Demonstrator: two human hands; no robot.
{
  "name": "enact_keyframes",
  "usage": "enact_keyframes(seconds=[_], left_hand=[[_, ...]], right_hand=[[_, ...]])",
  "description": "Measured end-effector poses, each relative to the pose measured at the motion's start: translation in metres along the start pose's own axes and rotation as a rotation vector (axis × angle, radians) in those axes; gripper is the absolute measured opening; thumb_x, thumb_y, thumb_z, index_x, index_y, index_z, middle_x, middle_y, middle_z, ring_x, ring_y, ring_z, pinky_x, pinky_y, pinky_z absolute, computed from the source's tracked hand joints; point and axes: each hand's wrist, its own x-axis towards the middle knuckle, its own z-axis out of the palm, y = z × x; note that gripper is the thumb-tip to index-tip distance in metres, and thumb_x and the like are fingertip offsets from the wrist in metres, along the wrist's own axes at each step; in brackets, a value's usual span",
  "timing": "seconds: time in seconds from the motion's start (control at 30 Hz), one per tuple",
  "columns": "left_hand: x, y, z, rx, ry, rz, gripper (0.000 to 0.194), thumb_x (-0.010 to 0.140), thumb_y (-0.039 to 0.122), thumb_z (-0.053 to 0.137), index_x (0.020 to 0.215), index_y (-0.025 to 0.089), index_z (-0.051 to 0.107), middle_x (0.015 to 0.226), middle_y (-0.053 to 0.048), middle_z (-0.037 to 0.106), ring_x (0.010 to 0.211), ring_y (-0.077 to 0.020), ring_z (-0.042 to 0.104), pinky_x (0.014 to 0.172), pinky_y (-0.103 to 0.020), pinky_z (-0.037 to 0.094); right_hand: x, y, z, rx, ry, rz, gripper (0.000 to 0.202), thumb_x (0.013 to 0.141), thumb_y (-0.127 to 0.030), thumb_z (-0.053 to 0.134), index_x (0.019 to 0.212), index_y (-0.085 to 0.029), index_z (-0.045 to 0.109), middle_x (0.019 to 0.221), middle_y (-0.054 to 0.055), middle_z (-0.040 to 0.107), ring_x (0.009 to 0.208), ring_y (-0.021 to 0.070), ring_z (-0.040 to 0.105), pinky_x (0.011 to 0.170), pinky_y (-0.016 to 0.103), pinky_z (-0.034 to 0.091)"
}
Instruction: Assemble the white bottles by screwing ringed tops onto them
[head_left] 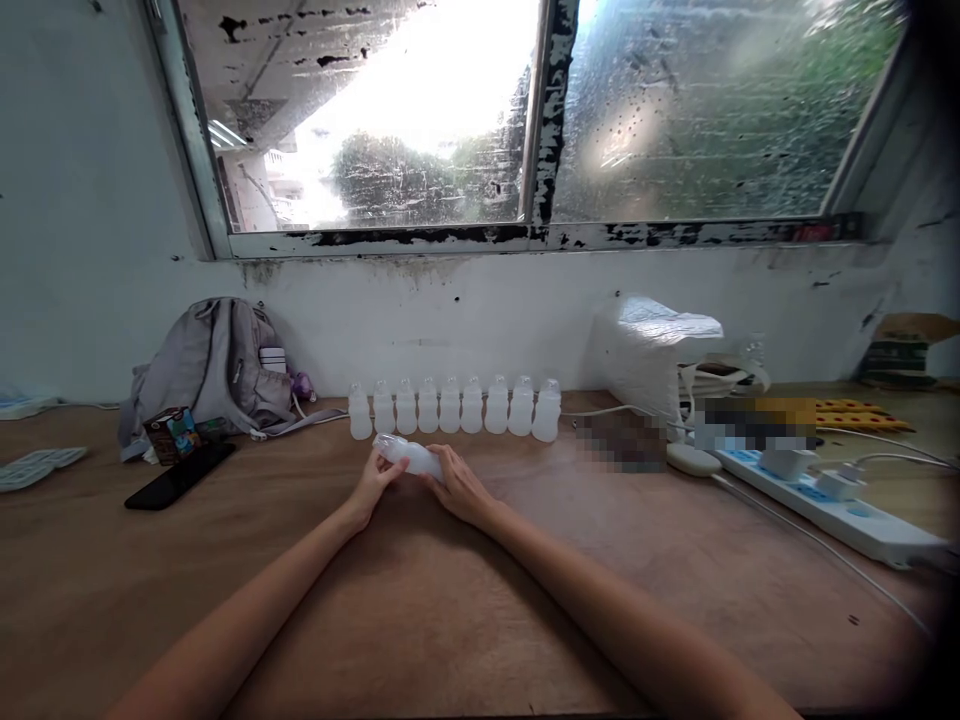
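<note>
A translucent white bottle (412, 457) lies on its side between my two hands, its clear top end pointing left. My left hand (375, 482) grips it near the top end, thumb across the front. Around the other end, my right hand (457, 485) has its fingers closed on the bottle. Just beyond, several similar bottles (450, 405) stand upright in a row, close to the wall.
On the left are a grey backpack (214, 370), a small box (172, 435) and a black phone (180, 478). A white bag (645, 365), a power strip (832, 505) and cables lie right on the wooden table (375, 630).
</note>
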Motion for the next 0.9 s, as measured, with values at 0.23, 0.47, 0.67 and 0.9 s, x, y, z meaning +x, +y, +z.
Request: enact_keyframes(seconds=[0.23,0.47,0.67,0.9], left_hand=[[0.016,-0.001,-0.011,0.152,0.129,0.156,0.045,0.058,0.036,0.068,0.093,0.015,0.051,0.092,-0.006,0.060,0.087,-0.0201,0.057,0.077,-0.031,0.044],[0.072,0.027,-0.088,0.635,0.535,0.380,0.046,0.059,0.041,0.064,0.096,0.016,0.052,0.093,-0.006,0.058,0.083,-0.0208,0.056,0.073,-0.033,0.045],[0.094,0.007,-0.115,0.677,0.534,0.362,0.056,0.056,0.036,0.066,0.104,0.016,0.047,0.099,-0.009,0.055,0.087,-0.0225,0.055,0.076,-0.036,0.044],[0.087,-0.014,-0.116,0.694,0.566,0.403,0.073,0.056,0.038,0.067,0.117,0.015,0.034,0.113,-0.014,0.044,0.094,-0.0233,0.051,0.081,-0.039,0.042]], right_hand=[[0.001,0.001,0.002,0.028,-0.103,-0.008,0.032,0.088,-0.034,0.032,0.115,-0.016,0.035,0.109,0.012,0.049,0.099,0.0195,0.050,0.085,0.035,0.040],[0.000,0.003,0.005,-0.083,-0.050,-0.022,0.031,0.087,-0.031,0.034,0.114,-0.016,0.037,0.107,0.012,0.049,0.100,0.0203,0.049,0.084,0.035,0.040],[-0.001,0.002,0.004,-0.197,-0.055,0.003,0.025,0.087,-0.029,0.035,0.107,-0.016,0.042,0.103,0.011,0.051,0.095,0.0198,0.050,0.081,0.035,0.039],[-0.001,0.001,0.005,-0.267,-0.066,0.020,0.020,0.087,-0.029,0.035,0.101,-0.017,0.045,0.100,0.009,0.053,0.092,0.0194,0.050,0.079,0.034,0.037]])
